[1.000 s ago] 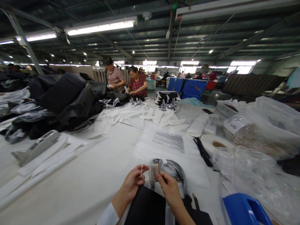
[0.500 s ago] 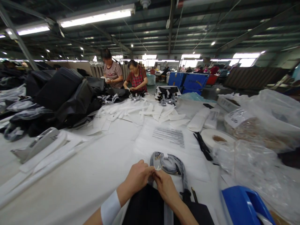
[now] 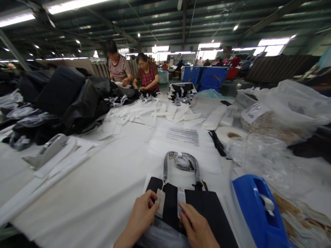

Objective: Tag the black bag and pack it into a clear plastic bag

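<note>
A black handbag (image 3: 204, 210) lies flat at the near edge of the table, its plastic-wrapped handle (image 3: 198, 168) pointing away from me. From the base of the handle a pale hang tag (image 3: 160, 203) dangles on a white string. My left hand (image 3: 143, 212) pinches the tag's left edge between thumb and fingers. My right hand (image 3: 195, 224) is closed, its fingertips at the plastic-wrapped strap (image 3: 181, 196) in the middle of the bag. Crumpled clear wrap (image 3: 162, 234) covers the bag's lower part between my hands.
To the right stands a blue tape dispenser (image 3: 258, 210), with clear plastic bags (image 3: 261, 158) and a white roll (image 3: 230, 134) behind it. Black bags (image 3: 60, 93) pile up at the left. White strips (image 3: 64, 158) lie nearby. Two people (image 3: 146, 74) work across the table.
Both hands have moved down from the handle base onto the bag's front. The tag now hangs visible in my left fingers. The view has tilted down slightly.
</note>
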Motion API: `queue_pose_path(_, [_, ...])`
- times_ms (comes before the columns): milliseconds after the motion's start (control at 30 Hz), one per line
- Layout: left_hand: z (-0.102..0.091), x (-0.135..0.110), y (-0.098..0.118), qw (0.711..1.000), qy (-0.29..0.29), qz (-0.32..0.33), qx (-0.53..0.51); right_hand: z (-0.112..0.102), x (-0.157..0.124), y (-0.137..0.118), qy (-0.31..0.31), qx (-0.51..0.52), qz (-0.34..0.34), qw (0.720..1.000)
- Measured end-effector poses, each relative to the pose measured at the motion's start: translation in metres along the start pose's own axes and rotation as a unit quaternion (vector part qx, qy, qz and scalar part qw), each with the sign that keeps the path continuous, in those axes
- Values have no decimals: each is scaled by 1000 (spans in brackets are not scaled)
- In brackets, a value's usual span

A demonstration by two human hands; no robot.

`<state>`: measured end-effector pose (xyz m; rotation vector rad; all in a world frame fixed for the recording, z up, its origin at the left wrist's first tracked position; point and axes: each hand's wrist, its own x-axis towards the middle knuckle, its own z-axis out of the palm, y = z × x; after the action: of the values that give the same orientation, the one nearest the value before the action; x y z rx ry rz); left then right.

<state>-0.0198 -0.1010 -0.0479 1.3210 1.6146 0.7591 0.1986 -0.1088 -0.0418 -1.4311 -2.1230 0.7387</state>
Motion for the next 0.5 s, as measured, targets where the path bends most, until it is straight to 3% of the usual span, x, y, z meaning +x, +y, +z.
queue_pose_path(133, [-6, 5, 12, 999, -26, 39, 26, 45, 13, -20, 11, -64, -86, 994])
queue_pose_path(233, [-25, -2, -6, 995, 60, 58, 46, 75, 23, -18, 0, -130, -128, 983])
queue_pose_path(300, [-37, -12, -32, 994, 110, 7, 1, 87, 25, -11, 8, -158, -140, 977])
queue_pose_path(333, [-42, -18, -45, 994, 90, -33, -55, 90, 24, -7, 14, -160, -138, 977])
queue_pose_path(400, [-45, -29, -68, 978, -20, -102, -179, 88, 22, -6, 16, -136, -113, 984])
queue_pose_path(500, [-38, -39, -76, 929, -137, -133, -316, 70, 24, -15, 2, -40, -52, 998])
